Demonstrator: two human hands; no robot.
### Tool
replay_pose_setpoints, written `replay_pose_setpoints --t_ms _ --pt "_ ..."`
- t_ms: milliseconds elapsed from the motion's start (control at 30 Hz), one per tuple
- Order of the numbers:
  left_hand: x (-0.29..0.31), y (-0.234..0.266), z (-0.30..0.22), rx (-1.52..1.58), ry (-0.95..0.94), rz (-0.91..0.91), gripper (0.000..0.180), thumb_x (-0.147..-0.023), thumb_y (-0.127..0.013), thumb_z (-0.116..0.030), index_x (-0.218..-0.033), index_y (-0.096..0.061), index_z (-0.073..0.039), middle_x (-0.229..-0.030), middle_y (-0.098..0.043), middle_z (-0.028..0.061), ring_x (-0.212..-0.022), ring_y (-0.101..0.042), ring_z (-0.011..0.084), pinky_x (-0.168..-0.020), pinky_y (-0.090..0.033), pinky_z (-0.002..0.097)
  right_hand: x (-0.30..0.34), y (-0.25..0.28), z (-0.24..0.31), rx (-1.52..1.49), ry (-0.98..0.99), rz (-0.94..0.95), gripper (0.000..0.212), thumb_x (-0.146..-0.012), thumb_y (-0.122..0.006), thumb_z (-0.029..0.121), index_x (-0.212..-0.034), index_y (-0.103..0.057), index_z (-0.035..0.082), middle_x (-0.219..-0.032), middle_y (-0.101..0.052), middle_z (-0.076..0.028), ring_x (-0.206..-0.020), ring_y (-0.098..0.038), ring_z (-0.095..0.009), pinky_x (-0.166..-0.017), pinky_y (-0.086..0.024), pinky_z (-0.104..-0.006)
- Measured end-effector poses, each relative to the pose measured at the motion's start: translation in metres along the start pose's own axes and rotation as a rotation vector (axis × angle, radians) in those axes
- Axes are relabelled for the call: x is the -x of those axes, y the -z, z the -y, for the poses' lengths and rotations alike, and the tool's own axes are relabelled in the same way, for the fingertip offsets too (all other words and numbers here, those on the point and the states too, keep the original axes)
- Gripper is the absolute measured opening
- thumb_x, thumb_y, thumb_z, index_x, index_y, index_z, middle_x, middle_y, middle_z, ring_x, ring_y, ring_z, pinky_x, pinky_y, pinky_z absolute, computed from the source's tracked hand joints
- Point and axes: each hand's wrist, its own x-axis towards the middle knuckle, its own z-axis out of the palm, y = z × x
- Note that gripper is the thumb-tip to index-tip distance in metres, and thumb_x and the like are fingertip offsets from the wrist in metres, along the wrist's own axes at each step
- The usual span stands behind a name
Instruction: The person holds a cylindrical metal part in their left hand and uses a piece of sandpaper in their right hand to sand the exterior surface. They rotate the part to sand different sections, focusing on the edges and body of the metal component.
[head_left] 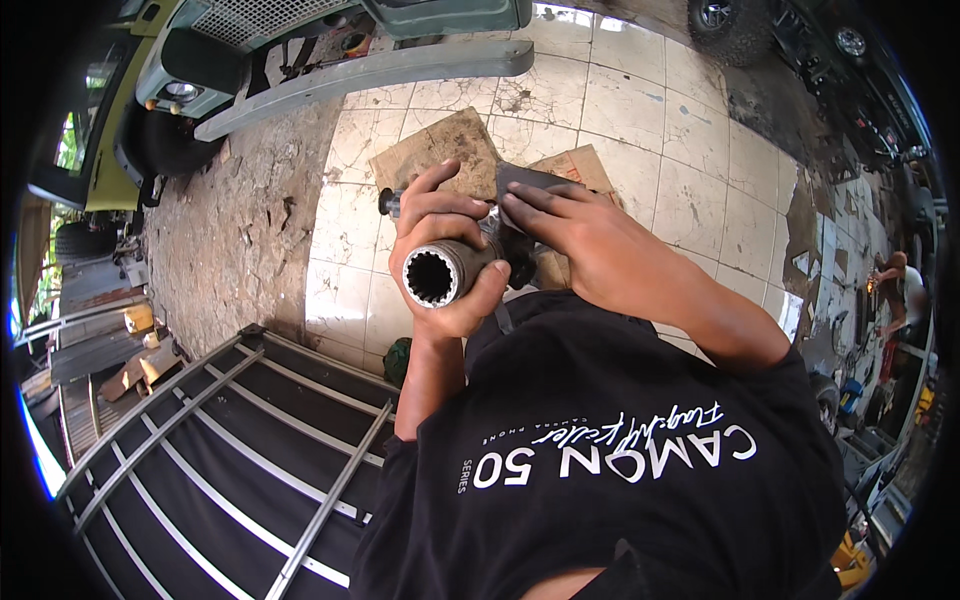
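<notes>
1. Black cotton T-shirt with white lettering across the chest lies nearest the camera, worn by the person.
2. Just beyond it, the left hand grasps a hollow grey metal tube, its fingers curled over the top and its thumb along the near right side.
3. The tube sits in front of the person's torso, its open, internally toothed end facing the camera.
4. The right hand lays extended fingers on a dark grey flat sheet just beyond the tube; its thumb is hidden, so whether it pinches the sheet cannot be told.
5. Beyond the hands, stained brown cardboard lies on cracked off-white floor tiles.
6. At lower left stands a silvery metal-barred frame over black panelling.
</notes>
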Motion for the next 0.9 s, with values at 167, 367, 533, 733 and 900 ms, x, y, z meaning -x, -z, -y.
replay_pose_setpoints --t_ms 167,367,533,733,900 --pt "0.007 -0.035 -0.020 -0.026 -0.017 0.019 0.025 -0.054 -0.071 -0.017 -0.074 -0.060 -0.008 -0.091 -0.064 0.0069 -0.114 -0.052 0.0378 -0.099 -0.038 0.0504 0.013 0.008 -0.021 -0.008 0.005 0.008 0.058 -0.074 -0.053 -0.007 -0.131 -0.050 -0.003 -0.131 -0.054 -0.020 -0.114 -0.053 -0.038 -0.100 -0.041 -0.0434" --pt "0.022 -0.078 -0.045 -0.014 0.005 -0.002 0.024 -0.054 -0.071 -0.016 -0.074 -0.060 -0.008 -0.091 -0.064 0.0063 -0.114 -0.053 0.0371 -0.100 -0.037 0.0504 0.071 0.042 -0.029 -0.021 0.067 0.006 0.057 -0.072 -0.056 -0.006 -0.129 -0.052 -0.002 -0.128 -0.056 -0.019 -0.110 -0.054 -0.038 -0.098 -0.043 -0.0425" --pt "0.037 -0.113 -0.063 -0.069 -0.023 0.001 0.024 -0.054 -0.071 -0.017 -0.074 -0.060 -0.008 -0.091 -0.064 0.0068 -0.113 -0.054 0.0350 -0.100 -0.036 0.0493 0.082 0.046 -0.049 -0.058 0.111 0.079 0.058 -0.073 -0.055 -0.007 -0.131 -0.052 -0.002 -0.129 -0.055 -0.020 -0.115 -0.052 -0.038 -0.098 -0.044 -0.0427" --pt "0.050 -0.128 -0.080 -0.088 0.043 -0.069 0.025 -0.054 -0.071 -0.018 -0.074 -0.060 -0.007 -0.092 -0.064 0.0087 -0.112 -0.053 0.0351 -0.100 -0.037 0.0491 0.133 0.064 -0.038 -0.029 0.121 0.076 0.057 -0.077 -0.053 -0.004 -0.133 -0.049 -0.001 -0.137 -0.049 -0.018 -0.120 -0.049 -0.036 -0.100 -0.040 -0.0491" --pt "0.051 -0.132 -0.079 -0.121 0.065 -0.085 0.026 -0.056 -0.071 -0.019 -0.075 -0.061 -0.006 -0.093 -0.064 0.0107 -0.113 -0.053 0.0353 -0.100 -0.037 0.0499 0.108 0.052 -0.045 -0.096 0.131 0.055 0.053 -0.080 -0.049 -0.001 -0.134 -0.047 -0.002 -0.138 -0.048 -0.017 -0.119 -0.049 -0.035 -0.100 -0.039 -0.0503"
